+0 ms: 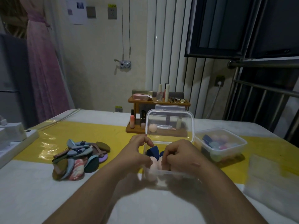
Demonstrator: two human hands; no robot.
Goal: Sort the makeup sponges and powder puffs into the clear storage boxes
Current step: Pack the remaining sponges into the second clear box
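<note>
A clear storage box [171, 173] sits in front of me with its lid [169, 125] standing open at the back. Dark blue sponges [151, 151] and pale pink sponges [153, 161] lie inside. My left hand [137, 151] curls round the box's left wall. My right hand [180, 155] reaches into the box, fingers curled against a pink sponge [160, 161]. A second clear box [237, 147] at the right holds several coloured sponges. A pile of flat powder puffs [77, 157] lies on the table to the left.
A wooden two-tier shelf [159, 102] with cosmetics bottles stands behind the box. White boxes [14, 136] sit at the table's left edge. A metal railing [262, 88] and a dark window are at the right. The table has a yellow runner [90, 131].
</note>
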